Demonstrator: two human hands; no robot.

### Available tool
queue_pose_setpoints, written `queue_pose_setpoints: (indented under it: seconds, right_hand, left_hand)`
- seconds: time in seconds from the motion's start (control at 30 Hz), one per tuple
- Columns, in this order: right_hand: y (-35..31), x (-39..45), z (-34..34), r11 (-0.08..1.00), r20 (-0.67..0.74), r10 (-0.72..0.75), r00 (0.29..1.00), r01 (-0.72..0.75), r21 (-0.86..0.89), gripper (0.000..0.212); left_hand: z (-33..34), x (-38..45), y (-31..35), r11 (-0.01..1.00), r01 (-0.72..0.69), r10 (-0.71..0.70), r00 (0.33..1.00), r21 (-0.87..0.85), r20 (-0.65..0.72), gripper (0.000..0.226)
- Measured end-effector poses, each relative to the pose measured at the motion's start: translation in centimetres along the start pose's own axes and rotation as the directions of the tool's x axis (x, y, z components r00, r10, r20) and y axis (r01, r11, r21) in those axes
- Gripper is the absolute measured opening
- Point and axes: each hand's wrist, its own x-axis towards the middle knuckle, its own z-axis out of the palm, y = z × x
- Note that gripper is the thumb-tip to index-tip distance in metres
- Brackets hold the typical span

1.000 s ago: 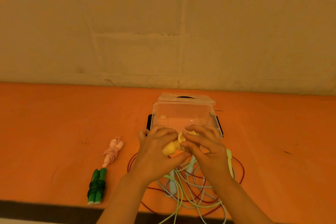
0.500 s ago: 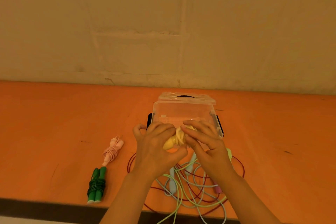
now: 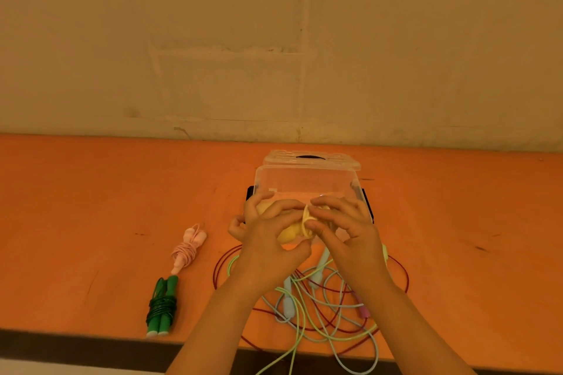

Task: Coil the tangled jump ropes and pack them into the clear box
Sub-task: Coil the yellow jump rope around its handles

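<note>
Both hands at box front, 6 o'clock of clear box (image 3: 307, 179): left hand (image 3: 268, 237) grips yellow jump rope (image 3: 292, 230) handles, right hand (image 3: 347, 231) pinches its cord; loose ropes (image 3: 320, 298) below.

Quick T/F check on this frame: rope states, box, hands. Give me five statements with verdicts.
1. Both hands, left hand and right hand, hold the yellow rope. True.
2. The green rope lies tangled and loose. False: it is coiled into a bundle.
3. The pink rope is inside the clear box. False: it lies on the table.
4. The box is open. True.
5. Loose ropes lie under the arms. True.
</note>
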Motion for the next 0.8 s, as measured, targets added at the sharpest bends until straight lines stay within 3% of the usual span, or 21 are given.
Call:
queue_pose_setpoints:
  seconds: [0.13, 0.27, 0.43, 0.53, 0.6, 0.7, 0.8]
  right_hand:
    - [-0.1, -0.3, 0.3, 1.0, -0.032, -0.02, 0.999, 0.019, -0.015, 0.017]
    - [-0.4, -0.5, 0.8, 1.0, -0.014, -0.014, 1.0, 0.014, -0.015, 0.017]
    - [-0.4, -0.7, 0.5, 0.999, 0.002, -0.029, 1.0, 0.029, -0.02, 0.012]
    - [-0.2, -0.7, 0.4, 1.0, 0.046, -0.02, 0.999, 0.02, -0.015, 0.014]
    - [0.1, -0.5, 0.2, 0.999, 0.049, -0.033, 0.998, 0.034, -0.032, 0.019]
    - [0.2, 0.0, 0.0, 0.996, 0.055, -0.04, 0.998, 0.045, -0.083, 0.026]
    - [-0.1, 0.3, -0.4, 0.993, 0.085, -0.028, 0.996, 0.038, -0.113, 0.028]
  left_hand:
    - [-0.5, 0.5, 0.3, 0.943, 0.186, -0.183, 0.982, -0.275, 0.038, 0.012]
    - [0.6, 0.9, -0.2, 0.834, 0.347, -0.388, 0.922, -0.429, -0.01, 0.023]
    - [0.0, 1.4, 0.2, 0.615, 0.455, -0.471, 0.867, -0.644, 0.163, 0.008]
    - [0.3, 1.5, 0.2, 0.643, 0.494, -0.483, 0.854, -0.585, 0.191, 0.011]
    - [0.4, 1.3, 0.1, 0.746, 0.473, -0.459, 0.875, -0.468, 0.153, 0.016]
    - [0.0, 1.1, 0.5, 0.902, 0.36, -0.361, 0.932, -0.239, 0.042, 0.018]
    - [-0.1, 0.9, 1.1, 0.967, 0.248, -0.246, 0.969, -0.059, 0.039, 0.017]
